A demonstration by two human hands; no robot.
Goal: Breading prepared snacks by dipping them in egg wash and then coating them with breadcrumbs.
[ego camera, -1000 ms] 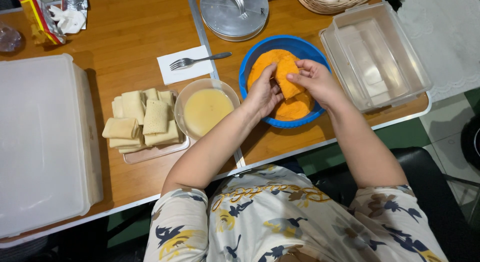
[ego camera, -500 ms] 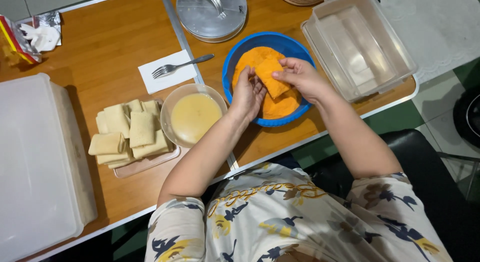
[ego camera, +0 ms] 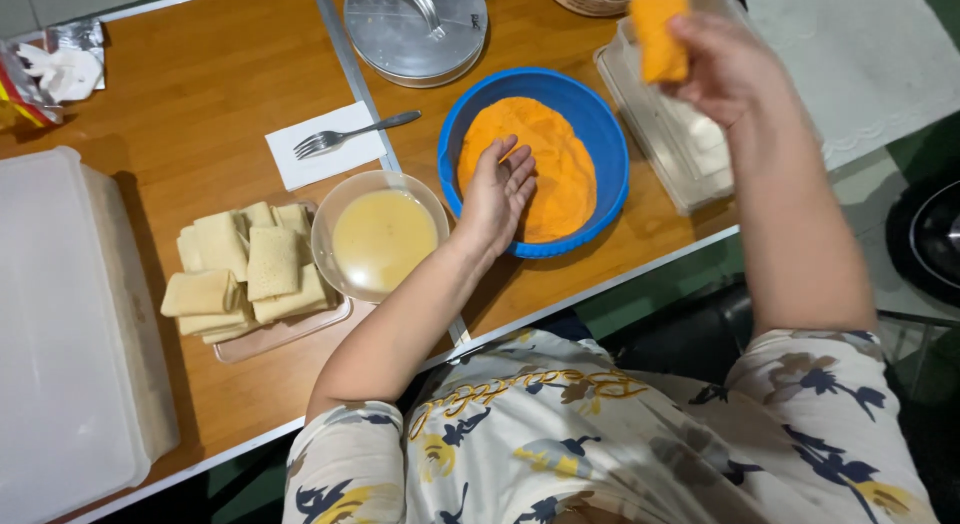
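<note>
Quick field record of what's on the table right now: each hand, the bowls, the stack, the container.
right hand: raised, holding orange crumb-coated piece above clear container
left hand: open, resting in blue bowl on orange crumbs
glass bowl: pale yellow liquid
uncoated folded pieces: stacked on tray, left of glass bowl
fork: on white napkin
metal lid: far side of table

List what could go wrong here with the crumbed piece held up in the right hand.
1. The right hand pinches the orange crumbed piece by one edge above the clear container; it could slip, or shed crumbs onto the table.
2. The left hand rests on the blue bowl's rim beside the glass bowl of yellow liquid, so a nudge might tip either.
</note>
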